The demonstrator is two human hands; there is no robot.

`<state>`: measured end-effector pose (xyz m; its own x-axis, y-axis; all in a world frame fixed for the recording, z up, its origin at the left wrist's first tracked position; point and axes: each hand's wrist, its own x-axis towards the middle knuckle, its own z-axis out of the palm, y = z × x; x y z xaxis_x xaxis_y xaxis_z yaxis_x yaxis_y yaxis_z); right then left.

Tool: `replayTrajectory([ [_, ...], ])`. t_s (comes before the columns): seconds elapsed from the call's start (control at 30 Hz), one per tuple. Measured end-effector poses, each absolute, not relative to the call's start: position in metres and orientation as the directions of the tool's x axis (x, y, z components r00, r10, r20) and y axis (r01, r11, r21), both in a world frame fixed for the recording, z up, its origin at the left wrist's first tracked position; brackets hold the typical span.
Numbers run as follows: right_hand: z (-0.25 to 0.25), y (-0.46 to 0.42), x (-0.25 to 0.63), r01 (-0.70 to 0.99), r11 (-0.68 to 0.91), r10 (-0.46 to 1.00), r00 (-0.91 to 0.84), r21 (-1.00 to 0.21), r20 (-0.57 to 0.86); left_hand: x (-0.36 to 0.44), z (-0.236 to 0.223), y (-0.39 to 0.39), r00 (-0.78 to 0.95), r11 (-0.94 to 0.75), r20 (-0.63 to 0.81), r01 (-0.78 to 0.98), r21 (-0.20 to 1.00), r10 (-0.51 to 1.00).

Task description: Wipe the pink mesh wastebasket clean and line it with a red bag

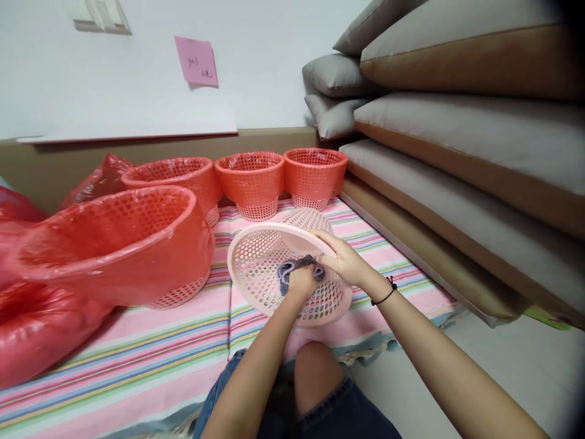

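Observation:
A pale pink perforated plastic basket (249, 268) lies tipped on its side, its mouth facing me. My right hand (340, 257) grips the rim on its right side, thumb on the inner face and fingers behind. Inside the basket, my left hand (302, 281) is closed on a bunched dark grey cloth (286, 271) with a lighter edge. The cloth lies against the basket's perforated inner wall. Part of it is hidden behind my left fist.
Several similar baskets lined with red plastic bags stand on the striped cloth (137, 353), including a large one (183, 256) at left. A red bag (46, 329) bulges beside it. Stacked grey and brown cushions (457, 128) line the right. A pink note (196, 61) hangs on the wall.

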<state>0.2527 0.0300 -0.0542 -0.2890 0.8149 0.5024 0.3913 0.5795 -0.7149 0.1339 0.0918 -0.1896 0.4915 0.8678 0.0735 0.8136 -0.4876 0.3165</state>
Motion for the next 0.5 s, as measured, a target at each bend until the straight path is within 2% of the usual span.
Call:
replayTrajectory([
  [0.17, -0.063, 0.016, 0.272, 0.489, 0.621, 0.773, -0.252, -0.612, 0.582, 0.101, -0.186, 0.029, 0.578, -0.568, 0.055, 0.775, 0.275, 0.814],
  [0.3, -0.07, 0.002, 0.283, 0.611, 0.599, 0.743, -0.183, -0.517, 0.644, 0.088, -0.177, 0.004, 0.523, -0.526, 0.097, 0.795, 0.301, 0.847],
  [0.4, -0.073, -0.004, 0.287, 0.593, 0.535, 0.8, -0.126, -0.602, 0.587, 0.087, -0.154, 0.017, 0.405, -0.425, 0.136, 0.82, 0.383, 0.904],
  [0.5, -0.075, -0.005, 0.285, 0.472, 0.491, 0.849, -0.072, -0.732, 0.523, 0.086, -0.127, 0.046, 0.245, -0.311, 0.193, 0.782, 0.54, 0.95],
])
